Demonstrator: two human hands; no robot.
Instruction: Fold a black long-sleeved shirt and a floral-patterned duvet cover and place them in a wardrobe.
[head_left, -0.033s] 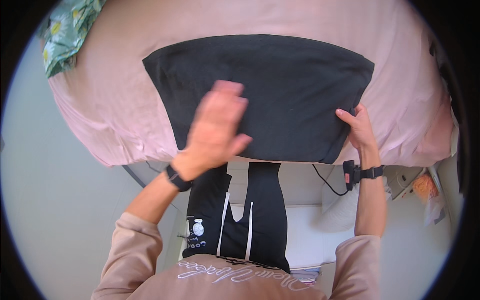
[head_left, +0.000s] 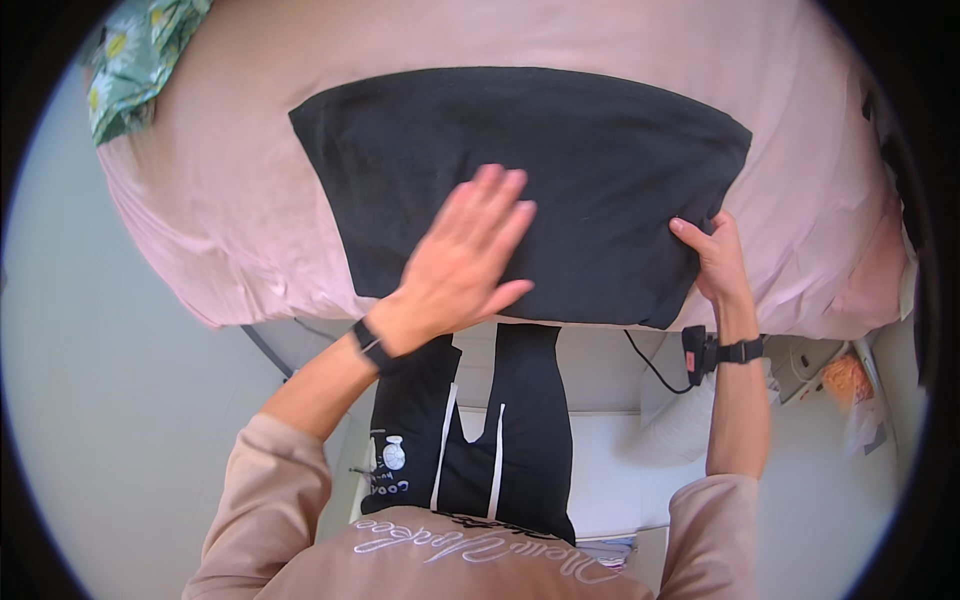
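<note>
A piece of black cloth (head_left: 590, 170), perhaps a folded garment, lies spread out on the pink bed sheet (head_left: 250, 220), close to the bed's near edge. My left hand (head_left: 465, 250) rests flat over its middle-left part, fingers stretched toward the far side and the thumb held apart. At the cloth's right edge my right hand (head_left: 718, 255) pinches the fabric, thumb on top and the other fingers underneath, mostly hidden. I wear a black band (head_left: 372, 345) on the left wrist and a strapped black device (head_left: 700, 355) on the right.
A green floral fabric (head_left: 140, 70) lies at the bed's far left corner. Below the bed's edge, a black cable (head_left: 655, 365) hangs beside a white roll-like object (head_left: 670, 425). An orange bundle (head_left: 848, 380) and clear plastic are at the right.
My left hand has slid a little to the right across the black cloth. My right hand keeps its hold at the right edge.
</note>
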